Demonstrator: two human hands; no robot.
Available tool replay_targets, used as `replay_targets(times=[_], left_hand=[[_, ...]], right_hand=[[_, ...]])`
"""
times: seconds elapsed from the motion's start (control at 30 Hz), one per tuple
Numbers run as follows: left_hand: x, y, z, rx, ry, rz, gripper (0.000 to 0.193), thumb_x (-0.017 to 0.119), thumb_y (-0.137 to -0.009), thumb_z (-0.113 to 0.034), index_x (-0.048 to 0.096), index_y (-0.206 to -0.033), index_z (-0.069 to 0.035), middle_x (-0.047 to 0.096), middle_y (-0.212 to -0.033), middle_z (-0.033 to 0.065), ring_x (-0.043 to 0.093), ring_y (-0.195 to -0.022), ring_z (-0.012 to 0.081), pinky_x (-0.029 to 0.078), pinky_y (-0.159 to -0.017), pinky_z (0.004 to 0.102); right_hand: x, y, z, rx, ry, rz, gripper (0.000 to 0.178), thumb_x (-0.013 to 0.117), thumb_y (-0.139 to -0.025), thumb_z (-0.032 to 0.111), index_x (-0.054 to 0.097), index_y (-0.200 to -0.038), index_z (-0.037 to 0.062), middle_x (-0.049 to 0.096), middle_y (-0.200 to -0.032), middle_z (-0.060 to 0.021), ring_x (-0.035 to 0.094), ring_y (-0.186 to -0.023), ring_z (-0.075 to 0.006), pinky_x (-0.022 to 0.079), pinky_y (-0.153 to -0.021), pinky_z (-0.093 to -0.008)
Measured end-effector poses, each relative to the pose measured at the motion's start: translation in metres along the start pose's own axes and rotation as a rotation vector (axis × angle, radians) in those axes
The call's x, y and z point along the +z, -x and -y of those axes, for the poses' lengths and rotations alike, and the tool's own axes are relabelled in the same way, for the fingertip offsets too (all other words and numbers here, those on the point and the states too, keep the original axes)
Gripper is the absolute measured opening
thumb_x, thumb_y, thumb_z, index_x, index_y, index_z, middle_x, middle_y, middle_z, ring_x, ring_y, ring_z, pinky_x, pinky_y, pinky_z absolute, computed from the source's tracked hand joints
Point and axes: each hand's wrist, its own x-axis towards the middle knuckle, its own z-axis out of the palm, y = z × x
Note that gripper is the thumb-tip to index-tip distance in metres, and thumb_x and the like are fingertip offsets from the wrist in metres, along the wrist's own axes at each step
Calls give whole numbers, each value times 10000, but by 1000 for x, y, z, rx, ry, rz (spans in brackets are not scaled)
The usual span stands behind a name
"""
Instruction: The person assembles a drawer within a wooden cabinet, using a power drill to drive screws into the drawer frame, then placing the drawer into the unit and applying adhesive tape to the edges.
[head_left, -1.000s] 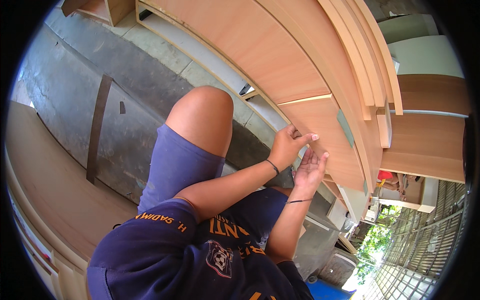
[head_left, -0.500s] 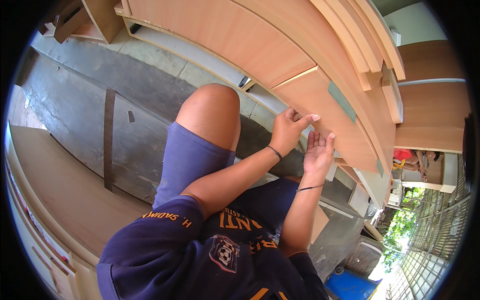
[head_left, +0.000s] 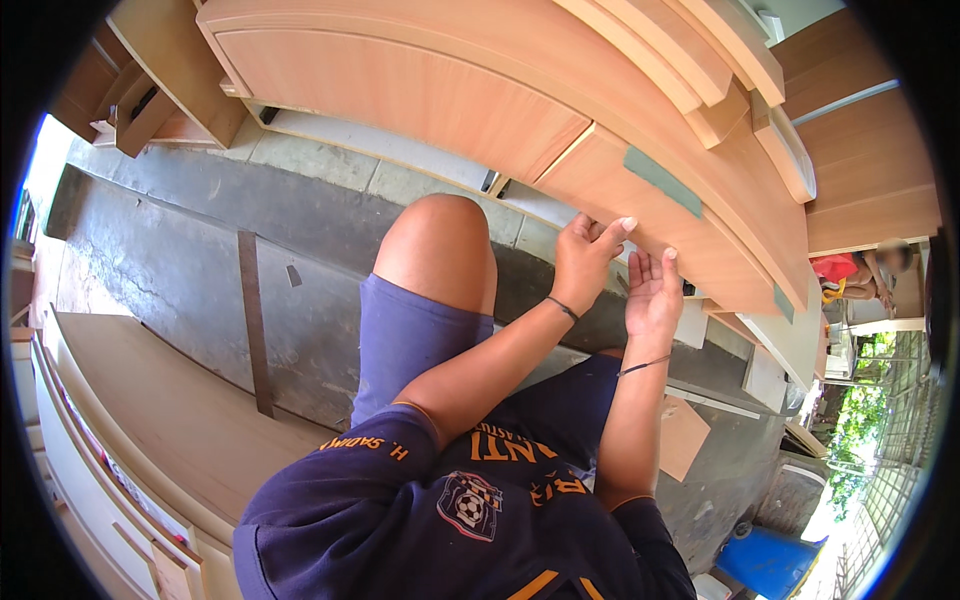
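Note:
A large light-wood panel [head_left: 600, 180] with stacked curved boards stands in front of me. My left hand [head_left: 583, 255] pinches the panel's lower edge with thumb and fingers. Just to its right, my right hand [head_left: 652, 292] is held flat with fingers pointing up, fingertips touching the same edge. A thin band sits on each wrist. My bare knee [head_left: 440, 240] in blue shorts rises below the hands. A grey-green tape patch [head_left: 660, 180] is stuck on the panel above the hands.
The grey concrete floor [head_left: 170, 250] carries a dark wooden strip [head_left: 254, 330]. A long light board [head_left: 150, 410] lies at the left. A small brown board piece [head_left: 685, 435] and a blue bin [head_left: 770, 560] are at the lower right. Another person [head_left: 865, 272] crouches at the far right.
My right hand has drawn apart from the left and opened flat against the edge. The left hand keeps its pinch on the edge. The view has shifted, showing more floor.

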Motion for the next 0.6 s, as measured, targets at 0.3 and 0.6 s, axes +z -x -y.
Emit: replay_targets(times=[0.3, 0.6], left_hand=[[3, -1, 9, -29, 42, 119, 299, 654, -827, -196, 536, -1030, -11, 591, -997, 54, 573, -922, 134, 490, -798, 270], [5, 2, 10, -55, 107, 125, 311, 625, -848, -198, 510, -1062, -4, 577, -1028, 65, 576, -943, 151, 486, -809, 277]], right_hand=[[0, 1, -2, -6, -24, -11, 431, 662, -816, 274, 502, -1128, 25, 581, -1048, -80, 567, -916, -172, 487, -822, -295], [8, 10, 5, 15, -10, 14, 398, 665, -813, 294, 522, -1083, 38, 579, -1023, -59, 566, -934, -187, 473, -782, -330]])
